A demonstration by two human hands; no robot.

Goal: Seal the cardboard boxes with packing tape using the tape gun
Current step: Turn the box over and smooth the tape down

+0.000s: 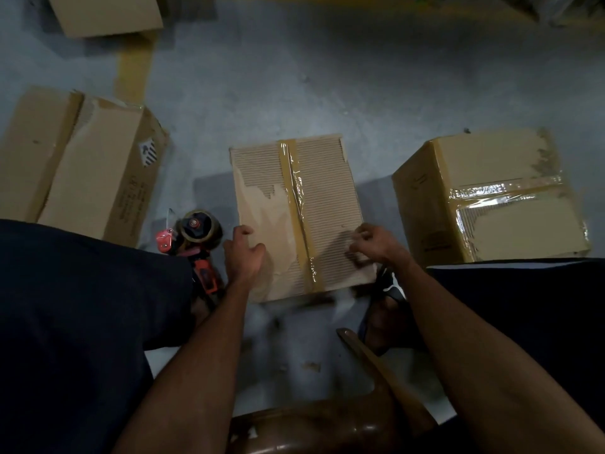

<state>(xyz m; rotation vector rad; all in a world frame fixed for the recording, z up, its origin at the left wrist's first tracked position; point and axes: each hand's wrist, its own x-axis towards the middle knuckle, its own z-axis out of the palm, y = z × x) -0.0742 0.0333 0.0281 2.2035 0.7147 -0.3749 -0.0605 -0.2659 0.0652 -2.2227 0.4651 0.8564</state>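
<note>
The middle cardboard box (299, 217) sat on the grey floor (327, 77) directly in front of the seated person, its top flaps closed and a strip of clear packing tape (296, 204) running along the centre seam from far edge to near edge. Much of the outer paper on the top was torn away, showing the ribbed corrugation. The left hand (244, 253) rested on the near left part of the top, fingers slightly spread and flat, thumb out, holding nothing. The right hand (370, 244) lay on the near right part, its fingers curled and loosely bunched; motion blur hid whether they pinched anything.

The step in hand looked like pressing the lid down and checking the seam. To do it well, both palms should bear evenly on either side of the tape so the flaps meet flush, then a firm rub along the strip would bed it into the rough, stripped surface, where adhesion is likely weaker. The near end deserved care, since it must wrap over the edge.

The tape gun (193, 240), red-handled with its roll fitted, lay on the floor just beside the box's left side, close to the left hand. A taped box (491, 198) stood well to the right, and a longer torn box (82, 165) lay to the left.
</note>
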